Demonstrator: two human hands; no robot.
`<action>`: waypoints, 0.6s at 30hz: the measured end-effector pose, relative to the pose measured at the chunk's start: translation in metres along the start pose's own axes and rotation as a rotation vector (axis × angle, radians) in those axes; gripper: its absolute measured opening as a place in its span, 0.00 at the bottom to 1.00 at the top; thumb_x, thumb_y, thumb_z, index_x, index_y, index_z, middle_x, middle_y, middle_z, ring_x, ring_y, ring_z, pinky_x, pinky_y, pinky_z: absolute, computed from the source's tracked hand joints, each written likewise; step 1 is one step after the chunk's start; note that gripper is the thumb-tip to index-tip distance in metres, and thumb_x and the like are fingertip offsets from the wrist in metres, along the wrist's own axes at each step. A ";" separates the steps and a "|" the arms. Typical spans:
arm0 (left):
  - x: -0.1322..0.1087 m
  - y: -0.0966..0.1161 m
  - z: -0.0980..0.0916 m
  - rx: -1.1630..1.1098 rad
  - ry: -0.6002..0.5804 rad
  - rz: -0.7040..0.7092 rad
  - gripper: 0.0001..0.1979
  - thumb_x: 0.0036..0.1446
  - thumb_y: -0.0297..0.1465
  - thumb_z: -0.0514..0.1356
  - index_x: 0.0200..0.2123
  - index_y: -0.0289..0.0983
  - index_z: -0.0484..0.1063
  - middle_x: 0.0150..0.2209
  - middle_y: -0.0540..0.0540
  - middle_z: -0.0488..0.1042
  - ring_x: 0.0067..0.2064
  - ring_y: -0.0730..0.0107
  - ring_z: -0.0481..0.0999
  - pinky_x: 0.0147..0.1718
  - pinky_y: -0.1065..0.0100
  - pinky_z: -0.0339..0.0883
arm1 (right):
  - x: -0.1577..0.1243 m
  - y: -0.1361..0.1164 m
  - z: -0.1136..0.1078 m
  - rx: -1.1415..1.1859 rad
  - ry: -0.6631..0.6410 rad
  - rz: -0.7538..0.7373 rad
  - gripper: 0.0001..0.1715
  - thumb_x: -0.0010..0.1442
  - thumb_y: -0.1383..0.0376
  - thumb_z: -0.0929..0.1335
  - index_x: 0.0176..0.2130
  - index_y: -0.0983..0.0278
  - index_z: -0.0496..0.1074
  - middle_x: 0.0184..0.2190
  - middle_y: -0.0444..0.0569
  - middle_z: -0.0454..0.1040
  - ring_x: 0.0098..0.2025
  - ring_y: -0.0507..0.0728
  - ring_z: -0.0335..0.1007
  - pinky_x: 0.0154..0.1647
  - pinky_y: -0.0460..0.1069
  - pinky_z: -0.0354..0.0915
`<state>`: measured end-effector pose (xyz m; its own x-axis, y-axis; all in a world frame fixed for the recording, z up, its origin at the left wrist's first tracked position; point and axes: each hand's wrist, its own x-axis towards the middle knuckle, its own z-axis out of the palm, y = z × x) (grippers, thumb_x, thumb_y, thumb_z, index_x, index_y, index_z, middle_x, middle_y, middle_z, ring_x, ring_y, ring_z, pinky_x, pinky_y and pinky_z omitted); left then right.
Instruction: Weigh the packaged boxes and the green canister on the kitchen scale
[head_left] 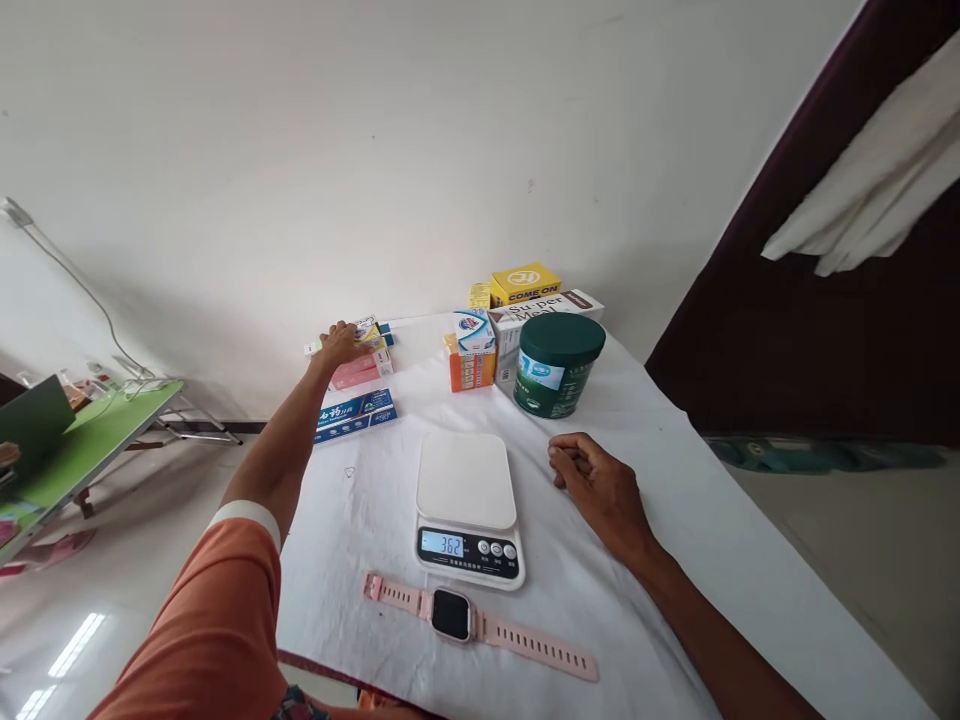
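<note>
My left hand (340, 343) reaches to the far left of the table, its fingers curled over a yellow box (368, 333) in a group of small cartons. A pink box (364, 369) lies just in front of that hand, and a blue toothpaste box (356, 415) is nearer to me. My right hand (600, 490) rests on the white cloth with loosely curled fingers and nothing visible in them. Beside it stands a white kitchen scale (466, 482), its plate bare and its display lit with digits like 362. A pink-strapped smartwatch (451, 613) lies before the scale.
A green-lidded tub (559, 365) stands behind the scale, right of an orange box (471, 366) with a white-and-blue box (475, 332) on top. A long white carton (551, 306) and a yellow box (525, 283) are by the wall. A green table (112, 430) stands left.
</note>
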<state>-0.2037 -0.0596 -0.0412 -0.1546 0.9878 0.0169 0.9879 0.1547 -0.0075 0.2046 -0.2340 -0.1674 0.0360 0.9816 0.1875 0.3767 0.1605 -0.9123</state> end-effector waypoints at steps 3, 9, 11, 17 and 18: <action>0.000 0.003 -0.003 0.003 0.017 0.003 0.25 0.58 0.46 0.63 0.54 0.38 0.69 0.58 0.33 0.68 0.61 0.43 0.65 0.58 0.49 0.58 | 0.001 -0.001 0.000 0.005 -0.001 -0.007 0.15 0.63 0.52 0.65 0.37 0.60 0.71 0.26 0.44 0.74 0.25 0.54 0.71 0.31 0.49 0.67; -0.022 0.008 -0.008 -0.017 0.063 0.039 0.24 0.59 0.47 0.62 0.53 0.39 0.69 0.57 0.34 0.69 0.61 0.43 0.66 0.57 0.48 0.60 | 0.002 -0.001 0.000 0.011 0.002 -0.009 0.13 0.62 0.54 0.65 0.37 0.60 0.71 0.26 0.44 0.74 0.25 0.54 0.71 0.31 0.49 0.67; -0.041 0.012 -0.009 -0.045 0.126 0.098 0.25 0.58 0.48 0.63 0.53 0.39 0.69 0.57 0.35 0.69 0.61 0.42 0.66 0.58 0.47 0.60 | 0.002 -0.001 0.001 0.016 0.005 -0.011 0.11 0.61 0.56 0.65 0.38 0.61 0.71 0.28 0.44 0.75 0.25 0.54 0.72 0.31 0.49 0.67; -0.128 0.054 -0.002 -0.172 0.118 0.460 0.25 0.54 0.49 0.68 0.48 0.39 0.73 0.47 0.42 0.74 0.50 0.52 0.72 0.52 0.53 0.65 | 0.002 0.000 0.002 0.045 0.012 -0.003 0.09 0.61 0.59 0.66 0.37 0.61 0.71 0.27 0.44 0.74 0.25 0.53 0.71 0.32 0.49 0.68; -0.143 0.064 0.002 -0.189 0.089 0.508 0.25 0.54 0.49 0.69 0.47 0.39 0.73 0.46 0.43 0.75 0.49 0.53 0.73 0.50 0.54 0.66 | 0.001 0.000 0.003 0.053 0.014 -0.003 0.09 0.60 0.59 0.66 0.37 0.61 0.71 0.27 0.44 0.73 0.25 0.53 0.71 0.32 0.49 0.68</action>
<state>-0.1186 -0.1910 -0.0457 0.3354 0.9313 0.1421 0.9241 -0.3545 0.1426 0.2023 -0.2323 -0.1681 0.0478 0.9796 0.1950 0.3274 0.1690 -0.9296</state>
